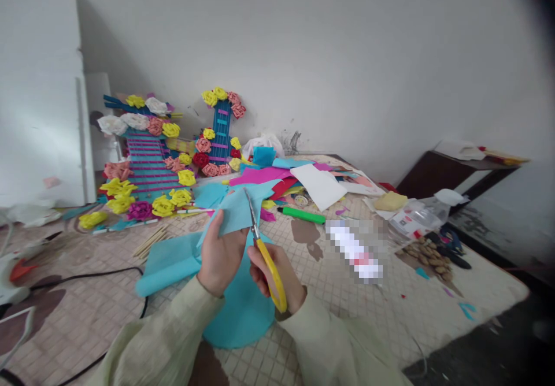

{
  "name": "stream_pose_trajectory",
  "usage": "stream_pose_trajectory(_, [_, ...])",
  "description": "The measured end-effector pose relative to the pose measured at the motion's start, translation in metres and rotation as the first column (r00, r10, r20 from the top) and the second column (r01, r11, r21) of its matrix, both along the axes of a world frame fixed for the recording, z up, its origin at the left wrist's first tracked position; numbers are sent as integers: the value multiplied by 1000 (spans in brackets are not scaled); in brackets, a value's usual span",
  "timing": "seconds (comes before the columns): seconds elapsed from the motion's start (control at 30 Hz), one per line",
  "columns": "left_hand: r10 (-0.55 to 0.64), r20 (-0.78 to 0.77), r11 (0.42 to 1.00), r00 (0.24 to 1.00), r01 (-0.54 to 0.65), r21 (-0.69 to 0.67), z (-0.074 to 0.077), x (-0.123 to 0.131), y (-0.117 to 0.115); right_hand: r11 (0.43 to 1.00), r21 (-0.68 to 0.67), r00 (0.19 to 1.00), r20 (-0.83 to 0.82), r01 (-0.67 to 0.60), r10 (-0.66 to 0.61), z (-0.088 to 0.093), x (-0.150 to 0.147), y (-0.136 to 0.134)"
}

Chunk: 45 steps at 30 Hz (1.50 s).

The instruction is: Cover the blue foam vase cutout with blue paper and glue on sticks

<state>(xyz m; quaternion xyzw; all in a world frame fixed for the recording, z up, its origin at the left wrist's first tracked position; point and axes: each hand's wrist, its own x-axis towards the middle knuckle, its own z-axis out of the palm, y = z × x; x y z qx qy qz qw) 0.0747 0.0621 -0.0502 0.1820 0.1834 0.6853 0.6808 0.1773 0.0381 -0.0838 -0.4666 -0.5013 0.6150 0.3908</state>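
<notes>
My left hand grips a piece of light blue paper with the thumb on top, holding it up off the table. In my right hand are scissors with yellow handles, their blades pointing away from me and lying at the right part of the paper. How far the blades are apart is hard to make out. Below both hands spreads a larger sheet of blue paper, its left part curled into a loose roll.
Two blue frames with paper flowers stand at the back left. Coloured paper, a green marker, a plastic bottle and peanuts lie around. A glue gun and black cable are at left.
</notes>
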Motion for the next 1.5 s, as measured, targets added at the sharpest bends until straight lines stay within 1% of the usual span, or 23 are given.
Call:
stream_pose_trajectory(0.17, [-13, -22, 1000, 1000, 13, 3, 0, 0, 0, 1000, 18, 1000, -5, -3, 3, -4, 0, 1])
stream_pose_trajectory(0.33, [-40, -23, 998, 999, 39, -52, 4, 0, -1, 1000, 25, 1000, 4, 3, -4, -4, 0, 0])
stream_pose_trajectory(0.47, [12, -27, 999, 1000, -13, -45, 5, 1, -1, 1000, 15, 1000, 2, -6, 6, -4, 0, 1])
stream_pose_trajectory(0.53, [18, -39, 999, 999, -20, -47, 4, 1, 0, 1000, 6, 1000, -7, -16, 16, -6, 0, 2])
stream_pose_trajectory(0.67, [-26, -23, 998, 999, 24, -62, 3, -2, 0, 999, -10, 998, -28, -48, 47, -9, 1, 4])
stream_pose_trajectory(0.73, [-70, -13, 992, 997, 68, -102, 3, -4, 0, 997, -14, 996, -56, -72, 71, -8, 2, 4])
stream_pose_trajectory(0.8, [-80, 4, 987, 997, 79, -141, 3, -5, 1, 996, -18, 992, -90, -90, 88, -6, 3, 4])
stream_pose_trajectory(0.93, [-17, 72, 973, 997, 33, -230, 7, -4, 4, 992, -7, 976, -180, -125, 122, 0, 5, 3])
stream_pose_trajectory(1.03, [43, 68, 956, 997, -22, -294, 9, -1, 5, 990, -1, 964, -231, -139, 135, 0, 6, 5])
stream_pose_trajectory(1.1, [62, 52, 955, 997, -44, -293, 10, -1, 5, 991, -7, 961, -248, -131, 125, -2, 7, 6])
stream_pose_trajectory(1.23, [54, 24, 961, 998, -45, -272, 8, -3, 7, 992, 4, 957, -262, -128, 124, -4, 8, 7])
stream_pose_trajectory(1.3, [48, 10, 971, 999, -45, -234, 6, -4, 8, 994, 17, 959, -260, -111, 111, -5, 9, 8])
stream_pose_trajectory(1.37, [29, 2, 984, 1000, -28, -177, 4, -4, 9, 998, 32, 962, -264, -63, 69, -6, 9, 9])
stream_pose_trajectory(1.43, [9, -13, 992, 1000, -10, -127, 1, -3, 9, 998, 60, 963, -271, 30, -12, -7, 10, 13])
stream_pose_trajectory(1.5, [-9, -60, 996, 998, 3, -87, -5, -2, 9, 985, 89, 955, -270, 147, -118, -7, 11, 17])
